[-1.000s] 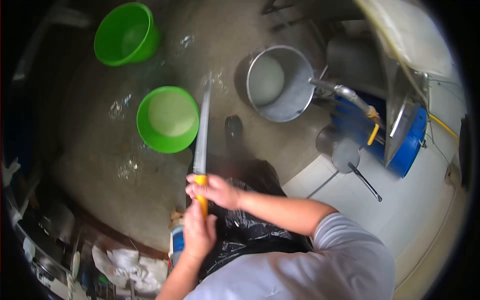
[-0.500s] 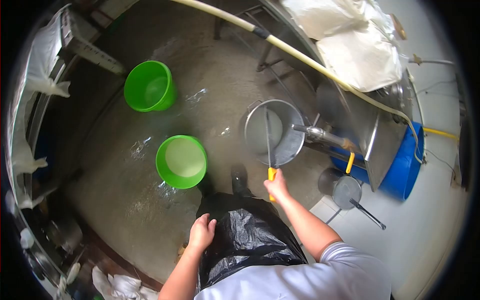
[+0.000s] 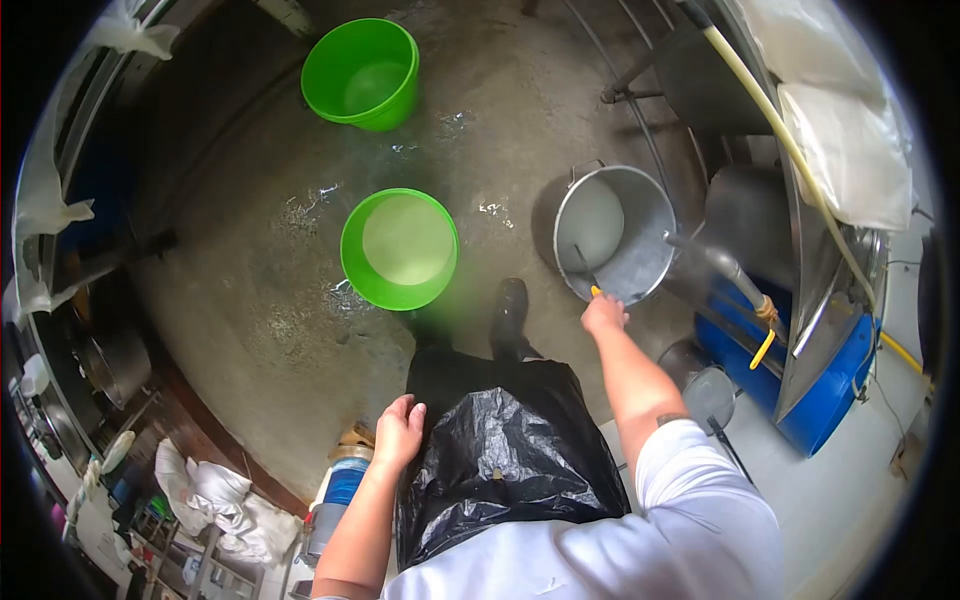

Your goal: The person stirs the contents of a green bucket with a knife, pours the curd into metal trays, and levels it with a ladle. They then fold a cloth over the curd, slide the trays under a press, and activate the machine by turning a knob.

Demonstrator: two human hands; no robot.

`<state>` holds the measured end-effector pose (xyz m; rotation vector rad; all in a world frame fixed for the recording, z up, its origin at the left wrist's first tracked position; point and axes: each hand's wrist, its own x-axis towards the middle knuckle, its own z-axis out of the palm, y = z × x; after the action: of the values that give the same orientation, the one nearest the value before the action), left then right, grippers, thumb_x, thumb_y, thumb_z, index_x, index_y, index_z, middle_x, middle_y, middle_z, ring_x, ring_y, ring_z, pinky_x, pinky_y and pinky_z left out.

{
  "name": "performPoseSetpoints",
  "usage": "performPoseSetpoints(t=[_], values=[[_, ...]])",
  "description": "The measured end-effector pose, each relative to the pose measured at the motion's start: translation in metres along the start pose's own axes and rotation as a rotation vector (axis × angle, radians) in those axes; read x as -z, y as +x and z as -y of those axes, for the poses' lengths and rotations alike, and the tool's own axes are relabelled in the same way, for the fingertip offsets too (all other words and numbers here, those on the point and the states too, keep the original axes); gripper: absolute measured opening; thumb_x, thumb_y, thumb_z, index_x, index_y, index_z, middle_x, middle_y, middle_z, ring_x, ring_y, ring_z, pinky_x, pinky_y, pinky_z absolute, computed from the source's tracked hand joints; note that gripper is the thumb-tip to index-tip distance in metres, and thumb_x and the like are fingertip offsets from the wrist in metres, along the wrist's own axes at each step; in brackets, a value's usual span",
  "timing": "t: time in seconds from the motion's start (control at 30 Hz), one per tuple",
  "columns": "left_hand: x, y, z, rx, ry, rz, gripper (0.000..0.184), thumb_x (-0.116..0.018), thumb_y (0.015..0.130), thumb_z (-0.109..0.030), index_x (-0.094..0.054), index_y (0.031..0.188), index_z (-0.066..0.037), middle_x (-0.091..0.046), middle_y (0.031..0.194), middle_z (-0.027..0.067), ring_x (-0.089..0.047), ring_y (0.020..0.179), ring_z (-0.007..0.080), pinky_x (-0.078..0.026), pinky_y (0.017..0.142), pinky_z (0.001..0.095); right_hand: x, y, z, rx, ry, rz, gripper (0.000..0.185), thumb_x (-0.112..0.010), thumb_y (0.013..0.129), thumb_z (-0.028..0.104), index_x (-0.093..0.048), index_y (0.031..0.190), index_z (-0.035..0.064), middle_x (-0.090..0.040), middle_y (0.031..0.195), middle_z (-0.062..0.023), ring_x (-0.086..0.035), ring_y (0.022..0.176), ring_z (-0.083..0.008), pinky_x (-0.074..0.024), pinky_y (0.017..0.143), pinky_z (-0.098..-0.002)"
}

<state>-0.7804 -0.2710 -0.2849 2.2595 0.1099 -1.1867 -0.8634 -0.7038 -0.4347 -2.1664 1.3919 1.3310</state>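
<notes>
My right hand is closed around the yellow handle of a long-bladed knife. Its thin blade slants down into a large metal pot, where whitish liquid covers the bottom; the tip is hard to make out. My left hand hangs beside my black plastic apron, thumb apart from the loosely bent fingers, holding nothing. In front of my boots stands a green bucket of pale, creamy liquid.
Another green bucket stands farther off on the wet floor. Right of the pot are a metal pipe with a valve, a blue barrel and a long-handled pan. A hose crosses the upper right.
The knife has tilted and gone lower into the pot, with my right hand now near the rim. The view has shifted, so the buckets and pot appear displaced. My left hand stays by the apron.
</notes>
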Motion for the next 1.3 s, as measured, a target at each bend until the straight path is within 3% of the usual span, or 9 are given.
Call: performPoseSetpoints(t=[0.13, 0.27, 0.43, 0.57, 0.93, 1.0, 1.17, 1.23, 1.3], values=[[0.010, 0.000, -0.005, 0.009, -0.012, 0.019, 0.040, -0.065, 0.099, -0.024, -0.065, 0.125, 0.007, -0.072, 0.115, 0.0263, -0.071, 0.108, 0.0356, -0.055, 0.094, 0.0408, -0.029, -0.037, 0.031, 0.424, -0.030, -0.422, 0.043, -0.067, 0.091, 0.023, -0.061, 0.130, 0.0070, -0.062, 0.128, -0.0194, -0.058, 0.121, -0.0354, -0.0469, 0.104, -0.0524], [0.018, 0.013, 0.010, -0.038, -0.067, 0.001, 0.040, -0.064, 0.099, -0.024, -0.065, 0.125, 0.007, -0.071, 0.116, 0.0276, -0.070, 0.109, 0.0386, -0.055, 0.096, 0.0426, -0.070, -0.038, 0.137, 0.526, 0.419, -0.045, 0.047, -0.071, 0.091, 0.031, -0.059, 0.126, 0.0011, -0.061, 0.129, -0.0228, -0.062, 0.115, -0.0380, -0.0512, 0.098, -0.0466], [0.053, 0.011, 0.047, 0.070, -0.151, -0.058, 0.040, -0.065, 0.100, -0.022, -0.063, 0.129, 0.006, -0.072, 0.115, 0.0250, -0.072, 0.106, 0.0314, -0.055, 0.094, 0.0377, -0.100, -0.041, 0.269, 0.159, 1.156, 0.341, 0.043, -0.069, 0.095, 0.022, -0.050, 0.128, 0.0009, -0.060, 0.126, -0.0200, -0.066, 0.109, -0.0346, -0.0580, 0.084, -0.0481], [0.061, -0.010, 0.118, 0.123, -0.189, -0.225, 0.038, -0.063, 0.099, -0.024, -0.066, 0.124, 0.005, -0.073, 0.109, 0.0257, -0.072, 0.101, 0.0357, -0.056, 0.090, 0.0405, -0.106, -0.045, 0.285, 0.095, 1.164, 0.123, 0.036, -0.061, 0.092, 0.006, -0.046, 0.124, -0.0015, -0.059, 0.123, -0.0218, -0.070, 0.094, -0.0315, -0.0597, 0.059, -0.0397], [0.077, -0.103, 0.148, 0.338, -0.577, -0.380, 0.039, -0.064, 0.098, -0.028, -0.068, 0.121, 0.004, -0.075, 0.104, 0.0233, -0.074, 0.096, 0.0328, -0.056, 0.089, 0.0406, -0.008, -0.222, 0.398, 0.311, 0.765, -0.233, 0.051, -0.064, 0.082, 0.011, -0.045, 0.127, -0.0033, -0.066, 0.092, -0.0225, -0.061, 0.050, -0.0292, -0.0486, 0.044, -0.0412], [0.103, -0.112, 0.133, 0.347, -0.605, -0.404, 0.040, -0.065, 0.098, -0.029, -0.068, 0.120, 0.004, -0.075, 0.103, 0.0228, -0.074, 0.095, 0.0329, -0.057, 0.089, 0.0404, 0.010, -0.270, 0.389, 0.334, 0.704, -0.105, 0.046, -0.066, 0.084, 0.015, -0.050, 0.124, -0.0019, -0.067, 0.103, -0.0210, -0.067, 0.063, -0.0292, -0.0533, 0.050, -0.0411], [0.160, -0.081, 0.126, 0.255, -0.761, -0.570, 0.053, -0.066, 0.100, -0.038, -0.061, 0.132, 0.003, -0.075, 0.105, 0.0148, -0.072, 0.094, 0.0266, -0.057, 0.086, 0.0379, 0.083, -0.407, 0.385, 0.561, 0.554, 0.069, 0.042, -0.065, 0.083, 0.005, -0.043, 0.118, -0.0051, -0.061, 0.088, -0.0194, -0.054, 0.046, -0.0211, -0.0433, 0.037, -0.0353], [0.207, -0.069, 0.106, 0.291, -1.311, -0.646, 0.062, -0.059, 0.104, -0.045, -0.051, 0.144, 0.001, -0.074, 0.104, 0.0092, -0.070, 0.089, 0.0235, -0.058, 0.079, 0.0359, 0.118, -0.441, 0.396, 0.622, 0.507, 0.147, 0.036, -0.067, 0.082, 0.006, -0.045, 0.110, -0.0032, -0.059, 0.085, -0.0164, -0.054, 0.047, -0.0189, -0.0444, 0.039, -0.0340], [0.271, -0.072, 0.091, 0.145, -1.538, -0.585, 0.053, -0.050, 0.108, -0.047, -0.053, 0.132, 0.000, -0.070, 0.096, 0.0073, -0.068, 0.075, 0.0184, -0.058, 0.064, 0.0325, 0.149, -0.473, 0.405, 0.644, 0.500, 0.176, 0.034, -0.068, 0.082, 0.006, -0.045, 0.107, -0.0019, -0.059, 0.084, -0.0153, -0.054, 0.047, -0.0182, -0.0443, 0.039, -0.0334]])
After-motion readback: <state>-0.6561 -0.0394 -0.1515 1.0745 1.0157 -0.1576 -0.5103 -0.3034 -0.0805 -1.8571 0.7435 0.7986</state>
